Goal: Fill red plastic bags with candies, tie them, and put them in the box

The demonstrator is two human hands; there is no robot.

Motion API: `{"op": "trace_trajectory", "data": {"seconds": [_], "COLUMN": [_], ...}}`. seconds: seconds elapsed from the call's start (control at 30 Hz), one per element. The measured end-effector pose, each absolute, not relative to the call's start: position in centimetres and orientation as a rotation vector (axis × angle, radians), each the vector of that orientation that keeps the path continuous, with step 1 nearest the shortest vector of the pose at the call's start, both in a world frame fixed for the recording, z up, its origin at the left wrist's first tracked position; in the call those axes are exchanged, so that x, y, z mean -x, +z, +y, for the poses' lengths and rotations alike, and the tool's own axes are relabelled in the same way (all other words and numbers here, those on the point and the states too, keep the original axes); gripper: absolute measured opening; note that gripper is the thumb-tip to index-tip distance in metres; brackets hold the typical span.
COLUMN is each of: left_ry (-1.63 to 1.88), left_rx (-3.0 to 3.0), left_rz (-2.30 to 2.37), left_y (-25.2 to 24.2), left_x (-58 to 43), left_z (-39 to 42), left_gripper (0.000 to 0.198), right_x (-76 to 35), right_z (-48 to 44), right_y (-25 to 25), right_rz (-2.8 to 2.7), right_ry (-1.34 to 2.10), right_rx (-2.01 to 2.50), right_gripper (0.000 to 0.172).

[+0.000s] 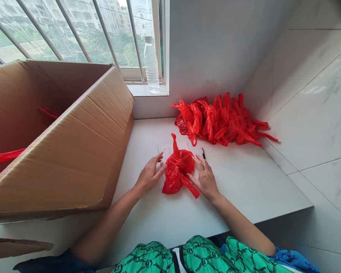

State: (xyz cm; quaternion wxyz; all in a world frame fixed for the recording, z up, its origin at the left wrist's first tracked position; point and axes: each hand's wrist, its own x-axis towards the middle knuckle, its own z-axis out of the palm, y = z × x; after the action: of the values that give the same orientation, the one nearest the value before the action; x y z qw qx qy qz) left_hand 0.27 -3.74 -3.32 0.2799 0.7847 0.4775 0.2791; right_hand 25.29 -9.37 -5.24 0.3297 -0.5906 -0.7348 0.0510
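A knotted red plastic bag (176, 170) lies on the white tabletop in front of me, one twisted end pointing up and away, the other toward the lower right. My left hand (150, 174) is at its left side, fingers apart, with nothing held. On the bag's right side, my right hand (205, 178) has its fingers spread, the tips at or very near the plastic. Under the bag is a sheet of paper with writing (167, 151), mostly covered. A dark pen (203, 153) lies just beyond my right hand.
Several tied red bags (221, 119) are piled against the back wall at the right. A large open cardboard box (82, 151) with red plastic inside fills the left side. A clear bottle (151, 66) stands on the windowsill. Tiled wall borders the right.
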Motion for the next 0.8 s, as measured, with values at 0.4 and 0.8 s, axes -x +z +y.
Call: {"op": "trace_trajectory", "data": {"seconds": [0.4, 0.8], "left_ry": [0.982, 0.797], "left_rx": [-1.550, -2.406], "left_rz": [1.102, 1.245], "left_y": [-2.3, -3.3], "left_x": [-0.9, -3.3], "left_z": [-2.7, -4.3], "left_gripper": [0.025, 0.059], "right_x": [-25.2, -22.3], "right_z": [-7.1, -7.1], "right_y": [-1.8, -2.8], "right_rz": [-1.616, -1.962], "right_ry": [0.674, 0.390], "right_rx": [1.364, 1.483], "right_gripper": [0.021, 0.063]}}
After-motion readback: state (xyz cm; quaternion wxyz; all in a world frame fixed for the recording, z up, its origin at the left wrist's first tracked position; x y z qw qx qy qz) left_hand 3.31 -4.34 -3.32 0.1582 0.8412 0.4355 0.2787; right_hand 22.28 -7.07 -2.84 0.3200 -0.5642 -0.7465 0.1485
